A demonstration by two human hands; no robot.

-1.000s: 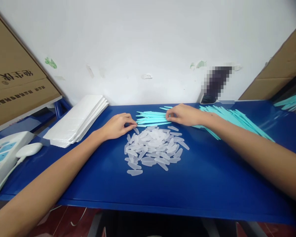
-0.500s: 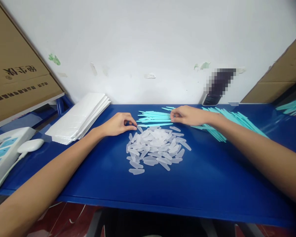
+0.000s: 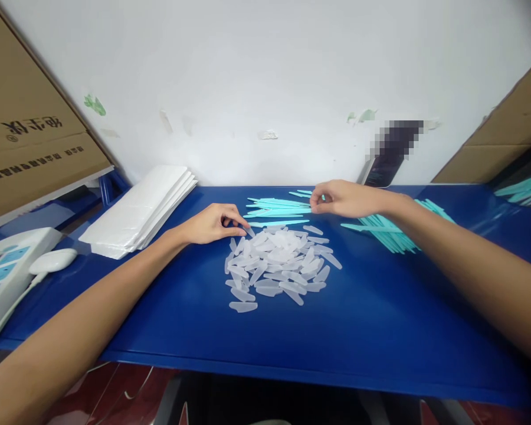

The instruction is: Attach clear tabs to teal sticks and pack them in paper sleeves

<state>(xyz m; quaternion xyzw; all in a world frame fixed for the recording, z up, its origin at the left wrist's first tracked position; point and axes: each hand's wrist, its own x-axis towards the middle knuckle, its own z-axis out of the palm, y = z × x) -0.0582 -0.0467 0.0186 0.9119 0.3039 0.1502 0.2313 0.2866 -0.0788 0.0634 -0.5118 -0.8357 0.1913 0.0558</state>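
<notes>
My left hand (image 3: 216, 224) pinches a small translucent plastic cover (image 3: 249, 232) between thumb and forefinger, at the far left edge of a heap of similar covers (image 3: 281, 260). My right hand (image 3: 336, 199) is beyond the heap, its thumb and fingertips closed at the right end of a turquoise stick (image 3: 287, 209), slim and shaped like an eyebrow razor. Several more turquoise sticks lie side by side under and around it. A second bundle of turquoise sticks (image 3: 387, 235) lies below my right forearm, which hides part of it.
White flat packets (image 3: 137, 206) are stacked at the left. Nearer stand a power strip (image 3: 15, 265) and a white plug with its cable (image 3: 55, 261). A phone (image 3: 383, 168) leans on the wall. Cardboard (image 3: 30, 112) flanks the blue table (image 3: 292, 348).
My right hand has moved slightly up and right, away from the heap of covers. My left hand stays almost in place, still pinching the cover.
</notes>
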